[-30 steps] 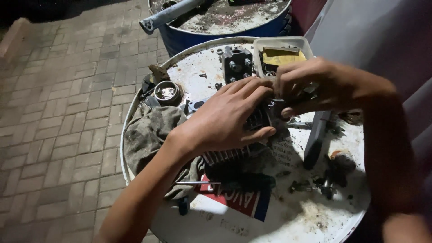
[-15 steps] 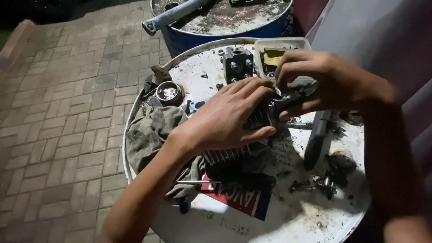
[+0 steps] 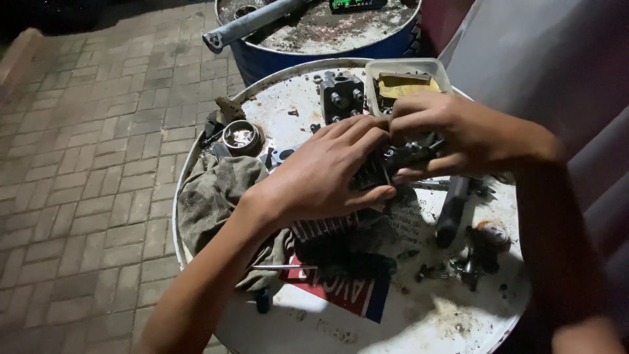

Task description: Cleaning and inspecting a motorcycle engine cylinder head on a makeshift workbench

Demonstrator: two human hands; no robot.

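A dark finned metal engine block (image 3: 327,226) lies on the white drum top (image 3: 419,321). My left hand (image 3: 321,174) lies flat over it, fingers spread, pressing it down. Just to the right, my right hand (image 3: 452,134) curls its fingers around a small dark metal part (image 3: 413,154) at the block's upper end. What the fingertips pinch is hidden.
A dirty rag (image 3: 213,196) hangs over the drum's left rim. A round metal cup (image 3: 241,136), a grey machined part (image 3: 341,95), a white tray (image 3: 406,69), a black-handled tool (image 3: 452,210) and loose bolts (image 3: 472,262) lie around. A blue drum (image 3: 314,33) stands behind, brick paving to the left.
My right hand has moved slightly left and down onto the small part. My left hand stays on the finned block.
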